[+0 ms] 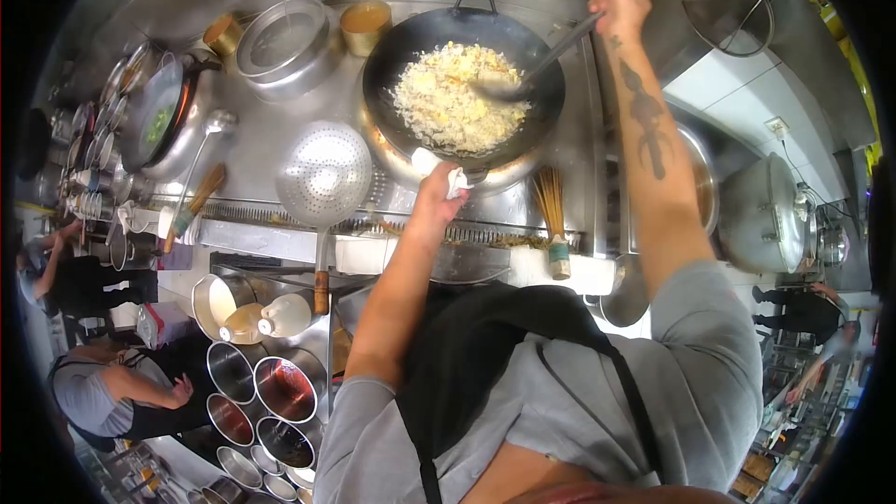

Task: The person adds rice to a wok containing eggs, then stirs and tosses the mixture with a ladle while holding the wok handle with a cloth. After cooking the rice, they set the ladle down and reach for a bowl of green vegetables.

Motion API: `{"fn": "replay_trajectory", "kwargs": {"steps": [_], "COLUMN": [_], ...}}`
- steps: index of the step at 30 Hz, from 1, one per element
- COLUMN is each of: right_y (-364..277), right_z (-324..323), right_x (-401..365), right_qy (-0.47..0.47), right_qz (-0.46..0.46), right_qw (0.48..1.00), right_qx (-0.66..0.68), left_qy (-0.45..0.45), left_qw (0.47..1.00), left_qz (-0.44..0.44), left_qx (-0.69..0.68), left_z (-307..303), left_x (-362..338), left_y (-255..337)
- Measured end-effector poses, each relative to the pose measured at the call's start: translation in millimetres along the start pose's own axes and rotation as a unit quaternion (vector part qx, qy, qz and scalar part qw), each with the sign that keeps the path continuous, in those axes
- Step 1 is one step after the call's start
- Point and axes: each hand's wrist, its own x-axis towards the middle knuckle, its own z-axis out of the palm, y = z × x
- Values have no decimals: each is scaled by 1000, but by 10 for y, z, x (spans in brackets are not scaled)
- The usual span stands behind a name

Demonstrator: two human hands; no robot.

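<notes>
A large black wok (384, 98) sits on the stove with fried rice (448, 98) in it, mixed with yellow bits that look like egg. My left hand (437, 194) is closed on a folded white cloth (455, 177) at the wok's near handle, which the cloth mostly hides. Up at the right, my right hand (621, 5) grips a long-handled wok ladle (567, 42) by its shaft, below the wooden end. The ladle's bowl, blurred, lies in the right side of the rice.
Left of the wok are a perforated skimmer (324, 173), a colander (283, 42) and a brass-coloured can (365, 26). A bamboo brush (555, 224) stands near the wok's right. Sauce pots (285, 387) are at lower left, with a co-worker (121, 387) beside them. A wire strainer (728, 7) hangs upper right.
</notes>
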Motion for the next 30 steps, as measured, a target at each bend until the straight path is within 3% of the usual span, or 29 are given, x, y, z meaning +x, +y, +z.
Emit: {"fn": "replay_trajectory", "kwargs": {"steps": [1,4,5,8,9,12,13,17,20,22,25,28,30], "right_y": [49,611,513,313,139,627,618,343,577,717,604,560,828], "right_z": [-147,-166,-96,57,170,87,159,565,649,824,1171,1184,1165], "right_x": [141,-101,-95,58,-119,-228,-284,-232,-573,-649,-606,-920,-1097], "right_qy": [-27,32,-12,-35,10,-30,-40,-64,-120,-200,-247,-216,-291], "right_qz": [-11,-15,54,9,-40,-97,4,-32,-63,54,-34,-109,-42], "right_qw": [998,999,998,999,999,994,999,997,990,977,959,969,947], "right_qx": [62,-29,-7,0,8,-41,-14,-34,32,-50,-136,-50,-127], "left_qy": [3,3,-3,3,0,6,12,6,-3,0,9,24,30], "left_qw": [1000,1000,1000,1000,1000,1000,1000,1000,1000,999,999,1000,999], "left_qz": [4,-18,-21,2,3,-2,-6,-8,-13,-31,-33,-11,-20], "left_qx": [0,6,6,6,8,11,14,7,6,13,16,8,11], "left_z": [8,-59,-15,-23,-18,-30,6,6,22,8,19,100,48], "left_x": [-21,6,40,45,54,-3,-36,-4,-51,-23,-36,-85,-106], "left_y": [-4,-59,8,-28,-29,-46,-27,-11,11,18,26,64,5]}}
